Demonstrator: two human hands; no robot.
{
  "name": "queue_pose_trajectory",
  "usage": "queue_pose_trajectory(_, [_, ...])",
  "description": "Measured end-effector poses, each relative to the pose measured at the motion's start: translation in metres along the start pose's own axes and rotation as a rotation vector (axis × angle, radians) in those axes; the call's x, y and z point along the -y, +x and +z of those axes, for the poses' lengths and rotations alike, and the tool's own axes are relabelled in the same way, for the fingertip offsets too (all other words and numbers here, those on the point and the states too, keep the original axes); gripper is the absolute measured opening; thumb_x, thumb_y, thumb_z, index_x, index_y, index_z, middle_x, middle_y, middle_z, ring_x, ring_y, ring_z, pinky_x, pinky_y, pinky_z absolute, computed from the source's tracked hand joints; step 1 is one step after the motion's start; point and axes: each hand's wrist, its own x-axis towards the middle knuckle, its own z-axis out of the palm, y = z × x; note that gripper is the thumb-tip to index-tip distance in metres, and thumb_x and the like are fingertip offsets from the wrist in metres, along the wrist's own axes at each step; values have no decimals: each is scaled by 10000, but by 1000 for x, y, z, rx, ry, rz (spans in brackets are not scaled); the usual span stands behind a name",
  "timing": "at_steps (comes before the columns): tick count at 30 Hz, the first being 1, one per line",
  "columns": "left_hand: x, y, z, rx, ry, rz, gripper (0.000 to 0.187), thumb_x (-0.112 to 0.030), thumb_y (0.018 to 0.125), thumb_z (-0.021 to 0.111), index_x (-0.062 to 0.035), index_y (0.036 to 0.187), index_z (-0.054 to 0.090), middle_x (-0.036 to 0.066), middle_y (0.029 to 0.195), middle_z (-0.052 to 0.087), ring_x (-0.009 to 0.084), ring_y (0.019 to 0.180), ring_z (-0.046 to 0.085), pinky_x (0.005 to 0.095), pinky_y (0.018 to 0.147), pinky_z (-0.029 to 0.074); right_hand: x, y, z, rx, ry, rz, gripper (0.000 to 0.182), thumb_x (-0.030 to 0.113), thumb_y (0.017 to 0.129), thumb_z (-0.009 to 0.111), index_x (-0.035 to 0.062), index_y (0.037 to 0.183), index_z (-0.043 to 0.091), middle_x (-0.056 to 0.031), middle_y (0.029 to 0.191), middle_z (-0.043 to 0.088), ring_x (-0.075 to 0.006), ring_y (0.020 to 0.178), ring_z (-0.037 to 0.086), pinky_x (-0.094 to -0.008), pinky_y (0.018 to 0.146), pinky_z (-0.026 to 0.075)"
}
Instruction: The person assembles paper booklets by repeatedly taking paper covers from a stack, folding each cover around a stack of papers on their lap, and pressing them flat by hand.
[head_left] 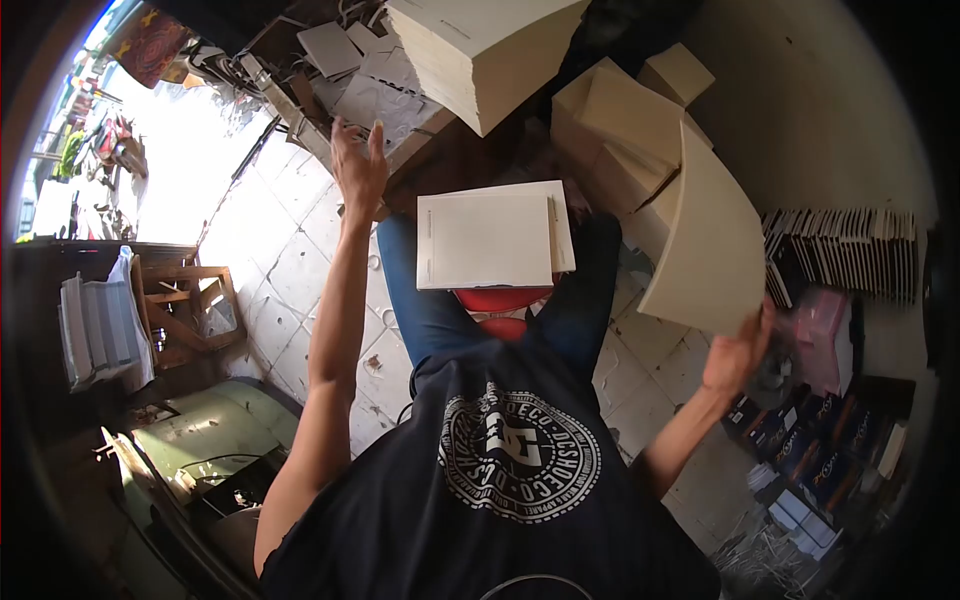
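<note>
**R hand (735, 352) on big curved cream paper sheet (710, 245), L hand (358, 172) free**

Our R hand grips the sheet approx. at its lower R corner, R of our lap, nr. the cream paper stacks (625, 115); can't tell if sheet & stacks touch. Our L hand is spread wide, nothing in it, nr. the white paper scraps (375, 100). Flat white rectangular stapled pads (485, 240) lie stacked across our thighs, above a red seat (500, 299).

Handling, we'd guess: sheet's light, bendy, prob. flops if held by 1 corner; opp. edges = best hold. Pads look stiffer, heavier, might slide; we'd take both sides tog.

Hard to see: R fingertips blurry, partly hidden; sheet could be 1 leaf or several. Tall cream paper block (490, 60) is cut off up top; area below it's too dark.
</note>
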Motion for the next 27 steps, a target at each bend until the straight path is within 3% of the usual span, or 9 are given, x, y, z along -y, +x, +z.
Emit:
queue_pose_trajectory(2, [-44,-50,-32,525,-513,-328,680,-545,1007,489,34,1362,506,169,1190,665,259,1053,627,366,922,467,-54,6,11,98,97,160,501,120,982,603,-8,1435,432,-121,1312,591,-178,1195,562,-315,1048,427])
queue_pose_trajectory(3, [-66,-78,-43,716,-767,-391,773,-642,1023,291,11,1351,540,135,1161,682,223,1062,628,344,934,454,-67,8,44,132,15,246,395,117,981,619,-30,1338,536,-102,1246,630,-144,1158,577,-297,1029,435])
queue_pose_trajectory(5, [-73,-115,-59,1050,-1113,-534,713,-579,1052,286,-1,1414,493,122,1203,659,192,1132,609,344,954,460,-104,-3,91,210,-60,334,294,156,975,662,-27,1202,625,-74,1144,677,-105,1052,603,-246,947,442])
queue_pose_trajectory(8, [-64,-152,-57,626,-637,-374,464,-407,1036,504,34,1089,639,112,904,684,135,804,606,315,705,480,-144,-19,129,427,-363,242,124,99,962,665,-19,969,625,-11,806,709,-21,723,582,-196,643,436])
queue_pose_trajectory(11, [-38,-158,-55,405,-165,-216,420,-333,970,645,45,790,610,109,636,595,123,577,486,336,546,413,-153,-14,136,624,-722,325,242,194,918,720,7,787,641,-60,686,619,-92,629,550,-255,634,438])
queue_pose_trajectory(13, [-33,-156,-58,368,4,-141,499,-338,923,702,44,655,524,116,514,495,148,489,391,373,499,359,-164,-5,131,690,-815,64,297,245,898,734,4,757,635,-63,691,568,-155,650,521,-304,654,427])
queue_pose_trajectory(17, [-24,-154,-47,417,141,-211,545,-395,891,721,37,630,516,139,527,484,202,478,415,389,509,362,-179,1,121,793,-876,19,340,302,861,759,-10,777,654,-118,747,529,-260,749,528,-383,731,435])
queue_pose_trajectory(22, [-10,-155,-36,472,182,-228,531,-408,909,698,41,660,564,111,523,498,141,504,411,369,505,367,-199,-1,115,764,-889,-37,353,327,867,754,-3,778,666,-117,760,546,-283,786,562,-386,772,453])
queue_pose_trajectory(27, [-13,-156,-39,475,139,-242,535,-399,887,712,39,634,538,134,518,500,199,471,445,384,510,380,-200,-2,116,782,-897,-34,370,338,867,752,1,750,655,-121,768,560,-297,802,570,-393,804,457])
